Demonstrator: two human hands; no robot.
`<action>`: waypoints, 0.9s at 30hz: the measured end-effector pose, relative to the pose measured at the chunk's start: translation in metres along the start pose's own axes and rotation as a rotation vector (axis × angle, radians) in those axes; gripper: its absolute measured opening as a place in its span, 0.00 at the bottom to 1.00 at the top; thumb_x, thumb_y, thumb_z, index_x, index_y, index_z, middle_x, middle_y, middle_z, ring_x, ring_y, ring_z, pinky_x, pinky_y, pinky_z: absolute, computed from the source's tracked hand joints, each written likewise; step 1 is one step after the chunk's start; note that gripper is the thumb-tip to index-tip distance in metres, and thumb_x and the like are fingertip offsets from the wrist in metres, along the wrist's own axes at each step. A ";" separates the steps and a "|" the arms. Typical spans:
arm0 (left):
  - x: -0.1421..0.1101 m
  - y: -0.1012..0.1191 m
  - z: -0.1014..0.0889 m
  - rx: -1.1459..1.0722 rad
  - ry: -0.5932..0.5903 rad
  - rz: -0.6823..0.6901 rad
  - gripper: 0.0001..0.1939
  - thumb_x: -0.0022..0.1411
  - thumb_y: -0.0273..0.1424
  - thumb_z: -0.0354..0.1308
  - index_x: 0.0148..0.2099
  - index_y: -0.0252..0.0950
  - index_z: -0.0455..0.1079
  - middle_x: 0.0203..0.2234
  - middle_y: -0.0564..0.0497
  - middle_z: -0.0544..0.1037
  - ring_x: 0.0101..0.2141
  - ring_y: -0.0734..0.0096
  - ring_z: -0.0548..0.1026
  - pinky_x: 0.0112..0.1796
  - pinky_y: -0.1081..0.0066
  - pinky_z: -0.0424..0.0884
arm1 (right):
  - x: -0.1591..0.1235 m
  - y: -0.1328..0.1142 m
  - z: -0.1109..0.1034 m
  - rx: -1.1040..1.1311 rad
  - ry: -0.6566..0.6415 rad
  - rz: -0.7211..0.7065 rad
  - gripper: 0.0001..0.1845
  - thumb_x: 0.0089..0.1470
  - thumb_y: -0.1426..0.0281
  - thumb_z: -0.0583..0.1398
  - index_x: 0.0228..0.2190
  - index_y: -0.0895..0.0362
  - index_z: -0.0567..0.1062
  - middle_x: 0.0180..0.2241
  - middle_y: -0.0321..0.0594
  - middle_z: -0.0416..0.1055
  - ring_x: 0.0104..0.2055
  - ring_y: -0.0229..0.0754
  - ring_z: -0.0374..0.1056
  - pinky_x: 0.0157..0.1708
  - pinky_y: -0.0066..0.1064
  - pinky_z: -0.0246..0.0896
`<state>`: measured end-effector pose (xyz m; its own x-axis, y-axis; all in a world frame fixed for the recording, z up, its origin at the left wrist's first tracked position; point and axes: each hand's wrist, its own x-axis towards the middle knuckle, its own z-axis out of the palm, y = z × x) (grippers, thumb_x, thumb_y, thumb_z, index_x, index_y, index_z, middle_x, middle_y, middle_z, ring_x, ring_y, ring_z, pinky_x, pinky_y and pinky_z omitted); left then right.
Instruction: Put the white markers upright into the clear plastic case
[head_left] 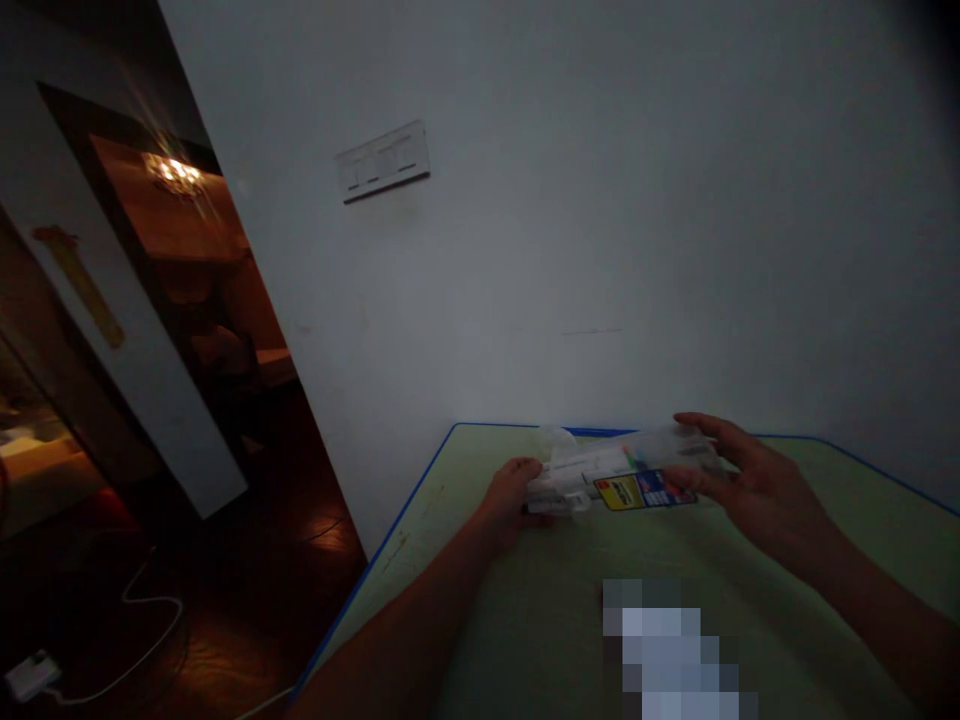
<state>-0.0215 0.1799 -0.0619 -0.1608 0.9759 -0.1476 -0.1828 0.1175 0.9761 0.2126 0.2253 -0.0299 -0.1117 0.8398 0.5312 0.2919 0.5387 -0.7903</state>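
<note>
A clear plastic package [615, 472] with a yellow, red and blue label is held between both hands over the far part of a green table [525, 620]. My left hand [511, 496] is closed on its left end. My right hand [742, 478] grips its right end, fingers curled over the top and thumb on the label side. What is inside the package is too dim to make out.
The table has a blue edge and stands against a white wall with a switch plate [384, 160]. A blurred pale object [671, 650] lies near the front of the table. Left is a dark doorway, a lit lamp [174, 174], and a white cable with a plug [34, 675] on the floor.
</note>
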 end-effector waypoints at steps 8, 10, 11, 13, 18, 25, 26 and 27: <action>0.004 0.008 -0.014 0.252 0.080 0.093 0.14 0.55 0.36 0.53 0.42 0.35 0.63 0.35 0.45 0.69 0.30 0.66 0.69 0.20 0.73 0.69 | 0.002 -0.002 -0.010 0.024 0.021 0.037 0.30 0.38 0.56 0.63 0.44 0.54 0.69 0.38 0.47 0.70 0.37 0.50 0.67 0.29 0.37 0.67; 0.004 0.011 -0.018 0.307 0.031 0.121 0.16 0.54 0.39 0.54 0.43 0.34 0.63 0.36 0.44 0.69 0.31 0.65 0.70 0.21 0.72 0.70 | 0.003 -0.001 -0.012 0.026 0.015 0.047 0.31 0.37 0.56 0.64 0.44 0.54 0.68 0.39 0.46 0.69 0.38 0.50 0.66 0.30 0.37 0.67; 0.003 0.012 -0.020 0.336 -0.012 0.131 0.19 0.53 0.40 0.56 0.44 0.34 0.62 0.37 0.43 0.69 0.31 0.65 0.70 0.22 0.71 0.70 | 0.004 0.000 -0.013 0.030 0.012 0.052 0.31 0.37 0.56 0.64 0.44 0.55 0.68 0.39 0.46 0.69 0.38 0.49 0.66 0.31 0.37 0.67; 0.004 0.014 -0.025 0.435 -0.085 0.154 0.25 0.49 0.40 0.60 0.47 0.34 0.61 0.37 0.43 0.70 0.32 0.64 0.71 0.24 0.70 0.70 | 0.006 0.003 -0.015 0.035 0.000 0.060 0.32 0.37 0.56 0.64 0.44 0.55 0.68 0.40 0.46 0.69 0.38 0.49 0.66 0.32 0.38 0.67; 0.009 0.014 -0.035 0.806 -0.047 0.353 0.32 0.39 0.33 0.66 0.49 0.35 0.63 0.39 0.45 0.73 0.38 0.58 0.71 0.39 0.65 0.68 | 0.007 0.011 -0.017 0.058 -0.092 0.100 0.34 0.34 0.58 0.65 0.45 0.56 0.68 0.38 0.45 0.70 0.38 0.48 0.66 0.36 0.38 0.66; 0.011 0.013 -0.040 1.108 0.048 0.380 0.33 0.41 0.35 0.65 0.51 0.38 0.62 0.43 0.44 0.71 0.41 0.54 0.70 0.42 0.63 0.65 | 0.009 0.023 -0.021 0.060 -0.255 0.174 0.31 0.32 0.65 0.66 0.42 0.56 0.70 0.37 0.43 0.69 0.39 0.48 0.66 0.40 0.40 0.65; 0.012 0.012 -0.040 1.133 0.049 0.390 0.33 0.41 0.36 0.65 0.52 0.37 0.62 0.44 0.44 0.71 0.42 0.55 0.70 0.42 0.64 0.65 | 0.009 0.024 -0.023 0.062 -0.268 0.188 0.31 0.31 0.65 0.66 0.42 0.56 0.70 0.37 0.43 0.69 0.39 0.48 0.66 0.39 0.40 0.65; 0.012 0.012 -0.041 1.153 0.046 0.400 0.33 0.41 0.36 0.65 0.52 0.36 0.62 0.45 0.43 0.70 0.42 0.55 0.69 0.43 0.64 0.65 | 0.010 0.024 -0.025 0.064 -0.274 0.197 0.31 0.31 0.66 0.66 0.43 0.56 0.70 0.37 0.43 0.69 0.38 0.48 0.66 0.39 0.40 0.65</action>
<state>-0.0651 0.1860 -0.0589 -0.0467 0.9759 0.2131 0.8511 -0.0728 0.5199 0.2422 0.2445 -0.0358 -0.3125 0.9103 0.2714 0.2736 0.3598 -0.8920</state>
